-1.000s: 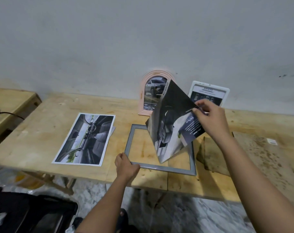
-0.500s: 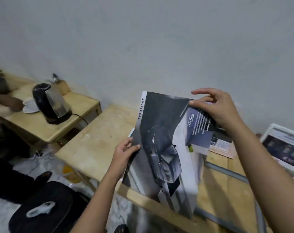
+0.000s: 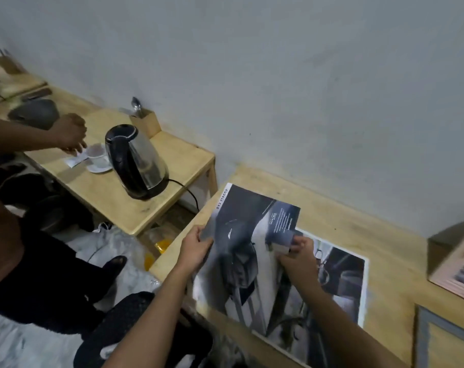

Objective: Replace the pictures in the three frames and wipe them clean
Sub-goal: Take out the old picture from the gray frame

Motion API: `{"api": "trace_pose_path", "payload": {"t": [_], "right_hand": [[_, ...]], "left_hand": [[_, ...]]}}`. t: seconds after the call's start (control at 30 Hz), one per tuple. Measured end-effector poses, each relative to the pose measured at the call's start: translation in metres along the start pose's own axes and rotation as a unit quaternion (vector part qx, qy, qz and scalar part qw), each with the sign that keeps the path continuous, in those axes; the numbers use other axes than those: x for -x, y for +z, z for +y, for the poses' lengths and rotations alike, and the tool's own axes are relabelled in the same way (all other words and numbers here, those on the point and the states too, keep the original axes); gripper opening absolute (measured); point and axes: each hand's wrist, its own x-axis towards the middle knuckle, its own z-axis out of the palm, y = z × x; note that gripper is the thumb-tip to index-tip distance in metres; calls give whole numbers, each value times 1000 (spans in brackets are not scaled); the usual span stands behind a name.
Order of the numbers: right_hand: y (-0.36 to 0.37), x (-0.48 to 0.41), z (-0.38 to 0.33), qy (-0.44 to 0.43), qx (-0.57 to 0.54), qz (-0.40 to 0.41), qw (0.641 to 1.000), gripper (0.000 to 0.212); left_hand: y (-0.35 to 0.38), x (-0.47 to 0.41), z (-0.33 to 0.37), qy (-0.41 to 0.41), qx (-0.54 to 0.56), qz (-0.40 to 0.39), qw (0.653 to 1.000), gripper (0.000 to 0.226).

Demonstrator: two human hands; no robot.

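Glossy car print [image 3: 241,235] gripped in both hands at lower centre, at the left end of the wooden table [image 3: 331,216].
Left hand [image 3: 196,248] pinches its left edge and right hand [image 3: 297,257] pinches the dark text panel; the sheet partly covers a 2nd print [image 3: 342,277] lying flat. "DOUBLE CAB" runs along its white margin; the smaller text is too blurred to read. At lower right a grey frame [image 3: 422,338] shows bare wood inside, so I judge 1 frame emptied, not refilled. A pink frame [image 3: 450,268] at the right edge holds a picture. The 3rd frame and any cloth are out of view; wiping looks undone. Upper left: a kettle [image 3: 135,160], and another person's hand [image 3: 69,134].
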Motion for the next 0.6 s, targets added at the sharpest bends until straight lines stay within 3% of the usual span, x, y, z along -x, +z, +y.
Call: {"api": "trace_pose_path", "payload": {"t": [0.13, 0.33, 0.5, 0.6], "right_hand": [[50, -19, 10, 7, 121, -49, 991, 33], [91, -35, 21, -11, 180, -90, 979, 32], [101, -41, 18, -40, 314, -99, 943, 44], [84, -46, 14, -13, 316, -108, 942, 42]], "left_hand": [[-16, -40, -22, -18, -104, 0, 994, 13], [-23, -79, -40, -15, -341, 0, 940, 58], [-20, -86, -48, -45, -428, 1, 903, 68], [-12, -80, -49, -15, -436, 40, 899, 66]]}}
